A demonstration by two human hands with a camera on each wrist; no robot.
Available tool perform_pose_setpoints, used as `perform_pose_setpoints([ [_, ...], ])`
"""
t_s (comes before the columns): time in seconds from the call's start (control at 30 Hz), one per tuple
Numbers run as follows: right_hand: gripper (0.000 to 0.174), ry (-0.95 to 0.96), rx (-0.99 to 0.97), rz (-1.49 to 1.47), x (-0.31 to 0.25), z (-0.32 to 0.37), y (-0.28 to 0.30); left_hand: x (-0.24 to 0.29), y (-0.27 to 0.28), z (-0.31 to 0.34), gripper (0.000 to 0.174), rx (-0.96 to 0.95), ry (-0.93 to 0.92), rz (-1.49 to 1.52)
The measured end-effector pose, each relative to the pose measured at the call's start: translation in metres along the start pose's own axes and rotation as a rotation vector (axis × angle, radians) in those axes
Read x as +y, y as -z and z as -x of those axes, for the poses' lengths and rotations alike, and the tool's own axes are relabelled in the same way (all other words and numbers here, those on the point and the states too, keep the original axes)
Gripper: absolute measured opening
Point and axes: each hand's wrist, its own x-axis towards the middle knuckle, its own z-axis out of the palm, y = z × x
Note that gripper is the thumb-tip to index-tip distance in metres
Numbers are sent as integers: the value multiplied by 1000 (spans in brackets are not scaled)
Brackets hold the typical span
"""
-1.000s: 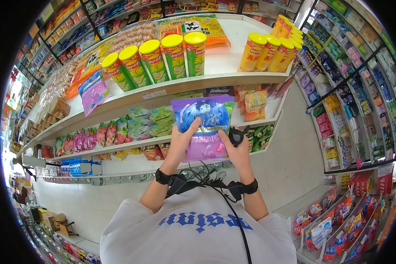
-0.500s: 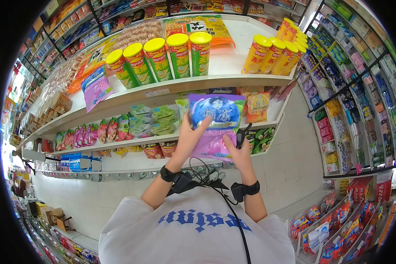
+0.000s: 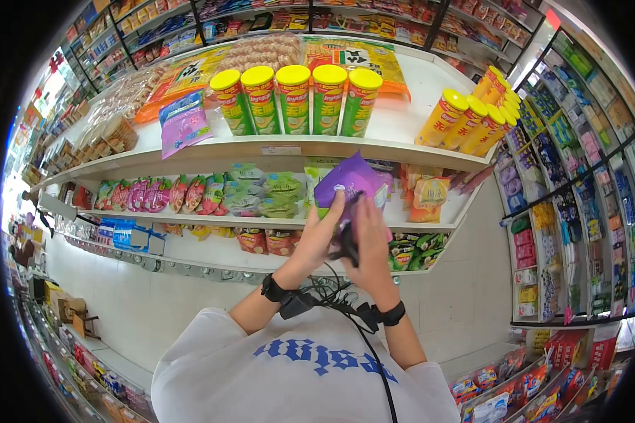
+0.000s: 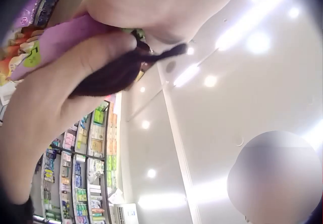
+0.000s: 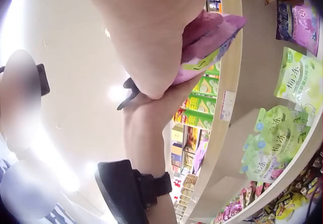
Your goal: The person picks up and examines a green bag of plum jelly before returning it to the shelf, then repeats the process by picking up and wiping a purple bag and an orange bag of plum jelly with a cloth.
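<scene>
A purple snack bag is tilted between the two hands in the head view. My left hand grips its lower left side, thumb on the front. My right hand is at the bag's right side, back of the hand up, holding a black item whose exact form is blurred. The left wrist view has the right thumb over this dark item, beside the pink bag. In the right wrist view the bag's pink end sticks out past the near hand; hidden fingers leave part of the grip unseen.
Several green cans and yellow cans stand on the upper shelf, with another purple bag near its edge. Green bags and an orange bag lie on the shelf below. Stocked racks stand at the right.
The purple bag has turned and tilted, its printed front less visible. The right hand has swung inward over it, bringing the black item between the hands. The head view has shifted.
</scene>
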Motion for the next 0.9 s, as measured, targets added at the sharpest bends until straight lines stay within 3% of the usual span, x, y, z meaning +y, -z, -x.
perform_pose_setpoints([
  [0.07, 96, -58, 141, -9, 14, -7, 1, -15, 17, -12, 58, -95, -7, -41],
  [0.13, 72, -57, 146, -28, 10, -25, 9, -20, 20, -14, 59, -182, -61, -174],
  [0.23, 45, -12, 68, -39, -4, -35, 11, -30, 26, -19, 75, -236, 37, -250],
  [0.37, 44, 16, 3, -133, -8, -38, 11, -24, 35, -18, 76, -257, 52, -460],
  [0.47, 44, 9, -11, -1, 4, -40, 20, -15, 35, -13, 74, -276, 86, -606],
  [0.5, 41, -16, 82, 70, 13, -41, 19, -14, 35, -15, 73, -294, 86, -644],
  [0.6, 38, -472, 254, -436, 39, -39, 17, -19, 27, -6, 74, -239, 21, -521],
  [0.7, 36, -649, 253, -645, 48, -24, 19, -32, 28, -19, 73, -156, -31, -164],
  [0.8, 36, -752, 171, -653, 49, 0, 10, -29, 30, -29, 68, -62, -2, 4],
  [0.9, 39, -809, 47, -653, 65, 37, -12, -1, 18, -17, 57, -144, -9, 191],
])
